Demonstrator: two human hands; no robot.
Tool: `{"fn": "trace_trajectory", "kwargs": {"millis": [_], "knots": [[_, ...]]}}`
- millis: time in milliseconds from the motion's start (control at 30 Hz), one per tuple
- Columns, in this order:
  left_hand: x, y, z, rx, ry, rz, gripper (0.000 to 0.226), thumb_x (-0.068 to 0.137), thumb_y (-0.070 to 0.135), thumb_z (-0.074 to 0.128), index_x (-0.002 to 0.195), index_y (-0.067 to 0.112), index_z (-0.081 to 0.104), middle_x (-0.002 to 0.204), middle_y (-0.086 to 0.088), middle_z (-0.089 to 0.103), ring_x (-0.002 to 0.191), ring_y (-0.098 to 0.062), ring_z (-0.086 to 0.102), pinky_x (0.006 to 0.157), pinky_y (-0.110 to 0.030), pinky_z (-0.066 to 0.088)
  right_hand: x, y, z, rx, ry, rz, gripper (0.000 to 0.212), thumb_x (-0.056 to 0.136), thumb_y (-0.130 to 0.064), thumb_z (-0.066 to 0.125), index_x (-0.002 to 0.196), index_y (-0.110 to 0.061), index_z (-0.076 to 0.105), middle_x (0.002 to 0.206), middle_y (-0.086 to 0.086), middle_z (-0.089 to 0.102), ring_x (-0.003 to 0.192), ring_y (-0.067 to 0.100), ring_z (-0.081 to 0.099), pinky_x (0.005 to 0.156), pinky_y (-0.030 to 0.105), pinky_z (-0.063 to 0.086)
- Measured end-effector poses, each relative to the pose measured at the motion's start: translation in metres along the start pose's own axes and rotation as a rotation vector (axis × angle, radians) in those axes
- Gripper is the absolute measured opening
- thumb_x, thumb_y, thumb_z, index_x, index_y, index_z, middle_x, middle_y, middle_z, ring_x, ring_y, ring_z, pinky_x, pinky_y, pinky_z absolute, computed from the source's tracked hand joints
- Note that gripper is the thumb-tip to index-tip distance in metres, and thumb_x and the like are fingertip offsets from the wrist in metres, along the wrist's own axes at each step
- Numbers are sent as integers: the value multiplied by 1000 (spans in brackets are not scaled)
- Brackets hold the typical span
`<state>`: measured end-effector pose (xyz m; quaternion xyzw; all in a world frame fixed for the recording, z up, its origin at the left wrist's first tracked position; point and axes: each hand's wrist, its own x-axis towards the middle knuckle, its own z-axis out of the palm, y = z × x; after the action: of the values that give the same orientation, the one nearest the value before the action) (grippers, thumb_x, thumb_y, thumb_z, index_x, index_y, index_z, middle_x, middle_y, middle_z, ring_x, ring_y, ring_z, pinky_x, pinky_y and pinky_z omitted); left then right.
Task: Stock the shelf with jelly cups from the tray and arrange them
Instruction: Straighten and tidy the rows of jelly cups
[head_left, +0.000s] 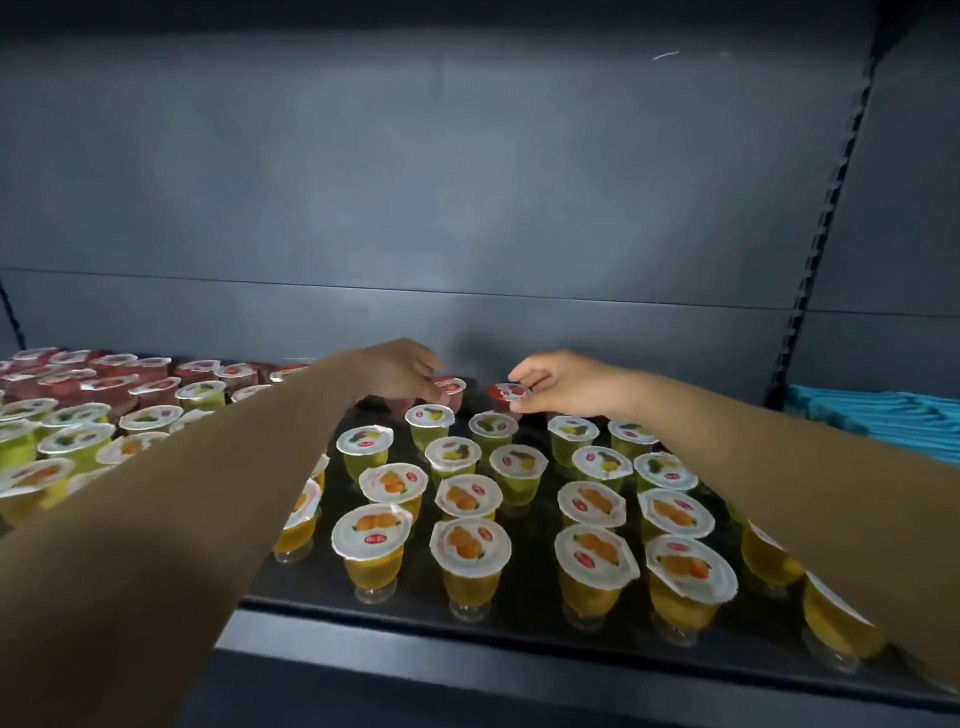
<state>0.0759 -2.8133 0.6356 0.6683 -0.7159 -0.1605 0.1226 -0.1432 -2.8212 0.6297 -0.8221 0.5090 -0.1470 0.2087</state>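
Two hands at the back row of jelly cups

Dozens of foil-lidded cups standing upright on the dark shelf (519, 618), taken here as the landmark. Nearest its front lip, orange jelly cups (368, 548) in loose rows, stems down, lids up. Behind those, toward the middle of the shelf, yellow-green jelly cups (363, 451), likewise upright and slightly apart from one another. Along the shelf's left part, more green and orange cups packed closer, with red ones behind them. Crossing above the cups from the front edge, both bare forearms reaching to the shelf's rear. At the back of the shelf, left hand (400, 374) curled, fingertips closed on the lid edge of a red jelly cup (451, 391) standing in the rear row. Just beside it, right hand (563, 384) pinching a second red cup (510, 395) by its rim, thumb and fingers clamped on the lid; whether lifted or resting, cannot tell. Beyond the shelf's right end, a stack of blue items (883, 415). Behind everything, the grey back panel (467, 182)
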Motion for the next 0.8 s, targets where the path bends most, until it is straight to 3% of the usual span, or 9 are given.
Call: {"fn": "trace_trajectory", "kwargs": {"millis": [100,267,400,800], "knots": [[17,-12,8,-14,-65,1,50,87,28,66,134,23,51,138,4,52,126,-20,48,104,-33,33,23,9,9,37,-43,-25,50,88,-30,67,134,-21,50,137,2,53,120,17,54,103,32,41],[34,-25,18,-25,-150,32,39,87,33,65,125,29,59,130,8,54,115,-16,48,95,-30,36,39,17,22,37,-152,-48,56,87,-28,68,138,-18,48,142,0,48,126,16,49,104,29,38],[45,-30,20,12,-184,68,41,84,31,68,124,28,61,131,4,55,119,-20,48,94,-30,39,41,19,24,20,-159,-58,53,86,-27,68,135,-16,52,139,-2,52,121,13,53,102,27,40],[53,-38,7,144,-190,95,43,86,31,67,128,28,57,136,3,51,120,-22,46,87,-29,34,51,7,26,-60,-143,-17,46,84,-19,71,128,-16,59,127,-1,61,114,18,57,102,39,45]]}}
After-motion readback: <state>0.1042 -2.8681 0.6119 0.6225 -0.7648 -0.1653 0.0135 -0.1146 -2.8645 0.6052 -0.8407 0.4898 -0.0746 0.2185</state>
